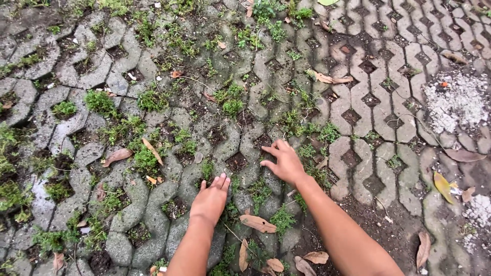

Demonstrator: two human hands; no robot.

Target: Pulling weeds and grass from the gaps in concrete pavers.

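Fingers (223, 180) flat on pavers (153, 220), weeds (146, 159) around.

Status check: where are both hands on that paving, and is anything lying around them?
Left hand flat on a paver, holding nothing. Right hand fingers spread, at the weeds in a joint. Dry leaf lies between the forearms.

Grey zigzag pavers (153, 214), green weeds (99, 101), brown leaves (258, 223), white patch (455, 102).

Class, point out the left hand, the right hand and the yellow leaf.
left hand (210, 199), head view, back of the hand
right hand (284, 162), head view, back of the hand
yellow leaf (442, 185), head view, middle of the blade
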